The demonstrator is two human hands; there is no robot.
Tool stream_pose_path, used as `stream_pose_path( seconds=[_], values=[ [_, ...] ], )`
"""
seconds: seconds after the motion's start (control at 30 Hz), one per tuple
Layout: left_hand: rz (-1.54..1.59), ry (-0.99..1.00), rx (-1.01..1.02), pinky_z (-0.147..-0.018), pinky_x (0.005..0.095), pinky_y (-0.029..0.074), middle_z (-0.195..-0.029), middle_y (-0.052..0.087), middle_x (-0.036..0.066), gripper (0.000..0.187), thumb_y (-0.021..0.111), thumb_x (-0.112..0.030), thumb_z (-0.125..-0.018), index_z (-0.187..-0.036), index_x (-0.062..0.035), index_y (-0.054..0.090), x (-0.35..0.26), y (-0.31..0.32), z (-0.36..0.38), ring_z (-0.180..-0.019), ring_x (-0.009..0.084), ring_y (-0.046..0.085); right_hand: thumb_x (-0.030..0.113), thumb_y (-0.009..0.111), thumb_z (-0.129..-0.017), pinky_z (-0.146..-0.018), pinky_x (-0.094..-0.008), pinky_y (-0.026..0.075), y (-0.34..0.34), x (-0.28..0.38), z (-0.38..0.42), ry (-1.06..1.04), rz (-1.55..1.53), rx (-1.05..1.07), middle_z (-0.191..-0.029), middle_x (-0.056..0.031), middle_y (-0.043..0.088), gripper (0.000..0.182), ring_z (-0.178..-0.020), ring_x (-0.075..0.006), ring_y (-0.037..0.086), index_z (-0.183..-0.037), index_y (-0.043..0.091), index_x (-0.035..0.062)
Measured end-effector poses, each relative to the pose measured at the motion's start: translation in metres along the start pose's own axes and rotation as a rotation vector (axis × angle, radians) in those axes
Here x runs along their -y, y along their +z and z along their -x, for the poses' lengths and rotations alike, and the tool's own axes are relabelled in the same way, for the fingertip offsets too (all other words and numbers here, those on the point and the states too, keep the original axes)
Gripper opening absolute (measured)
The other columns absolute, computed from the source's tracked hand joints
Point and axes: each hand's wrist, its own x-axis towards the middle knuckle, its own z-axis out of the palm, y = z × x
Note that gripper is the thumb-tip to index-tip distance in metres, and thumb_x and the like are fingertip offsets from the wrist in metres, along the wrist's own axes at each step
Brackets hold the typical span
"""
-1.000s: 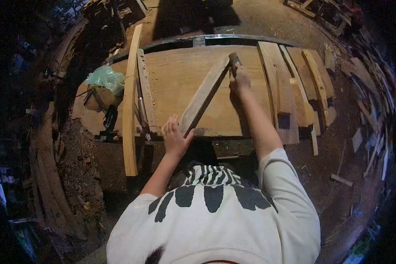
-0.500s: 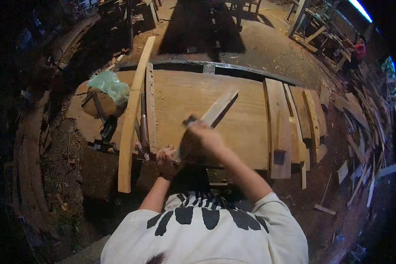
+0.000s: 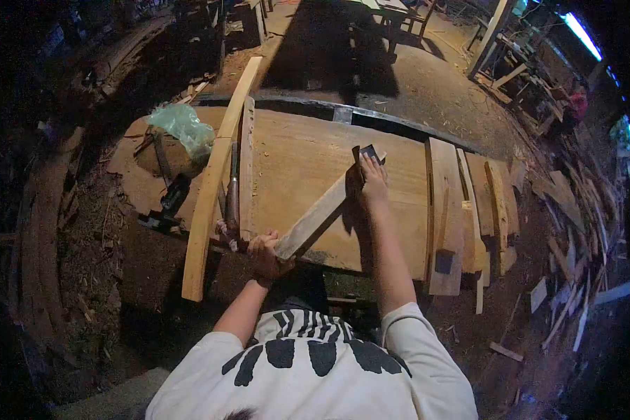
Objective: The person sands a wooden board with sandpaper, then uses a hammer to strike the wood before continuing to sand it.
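A short wooden bar point(image 3: 315, 217) lies slantwise over the broad board of the bench point(image 3: 294, 136). Its near end is gripped by my left hand point(image 3: 266, 257), fingers closed round it at the bench's front edge. At the far end, my right hand point(image 3: 373, 183) presses a dark folded sheet, which looks like sandpaper point(image 3: 364, 152), onto the wood. The fingers of that hand lie over the sheet and hide part of the bar's tip. Left of the bar, a long tool with a brown wooden handle point(image 3: 234, 199) rests beside a narrow strip point(image 3: 247, 164).
A long pale slat point(image 3: 219, 154) crosses the bench on the left and overhangs its front. Beyond it are a green plastic bag point(image 3: 183, 126) and a dark tool point(image 3: 174, 194). Several planks point(image 3: 442, 210) lie across the right end. Scrap wood point(image 3: 570, 203) litters the ground.
My right hand has travelled along the bar from near its middle to its far end, taking the dark sheet with it. My left hand keeps its hold on the near end.
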Motion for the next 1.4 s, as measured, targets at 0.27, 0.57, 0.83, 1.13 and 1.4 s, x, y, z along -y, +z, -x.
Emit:
stream_pose_path(
  seconds=[0.27,0.57,0.83,1.13,1.4],
  values=[
    [0.033,-0.058,0.036,-0.088,0.0513,0.039,-0.112,0.06,0.017,0.054,0.064,-0.052,-0.075,-0.104,-0.0082,0.052,-0.002,-0.002,0.004,-0.106,0.036,0.057,0.023,0.048,-0.09,-0.109,-0.0417,0.029,0.016,-0.015,-0.005,-0.055,-0.123,-0.168,-0.132,-0.0179,0.051,0.045,-0.128,-0.0327,0.043,-0.133,0.049,0.0089],
    [-0.031,-0.029,-0.073,-0.085,0.0498,0.042,-0.105,0.062,0.014,0.051,0.061,-0.055,-0.077,-0.098,-0.0088,0.053,0.003,0.005,0.009,-0.097,0.0361,0.059,0.01,0.051,-0.084,-0.109,-0.0379,0.03,0.0,0.001,0.005,0.021,-0.107,-0.141,-0.138,-0.009,0.049,0.049,-0.131,-0.023,0.042,-0.132,0.05,0.0085],
    [-0.012,-0.052,0.044,-0.089,0.0489,0.039,-0.11,0.058,0.015,0.055,0.06,-0.055,-0.078,-0.103,-0.0077,0.051,0.009,0.008,0.015,-0.104,0.0347,0.056,0.023,0.048,-0.089,-0.109,-0.0392,0.028,0.028,-0.029,0.001,-0.07,-0.078,-0.158,-0.133,-0.0111,0.051,0.045,-0.13,-0.0271,0.041,-0.132,0.05,0.0113],
    [0.027,-0.051,-0.016,-0.086,0.0508,0.039,-0.104,0.059,0.017,0.051,0.055,-0.053,-0.082,-0.103,-0.0068,0.05,-0.009,-0.007,-0.002,-0.1,0.0385,0.056,0.026,0.046,-0.093,-0.105,-0.0421,0.032,0.003,-0.004,0.005,-0.052,-0.083,-0.175,-0.128,-0.0181,0.054,0.042,-0.125,-0.0337,0.046,-0.129,0.051,0.0053],
    [0.027,-0.179,0.202,-0.082,0.0503,0.04,-0.096,0.061,0.016,0.057,0.058,-0.059,-0.08,-0.104,-0.0075,0.051,-0.006,-0.008,-0.009,-0.092,0.0385,0.058,0.009,0.052,-0.084,-0.093,-0.0424,0.043,0.031,0.096,0.093,0.216,-1.117,0.174,-0.113,-0.0192,0.061,0.03,-0.108,-0.0354,0.055,-0.112,0.061,0.0044]
  ],
)
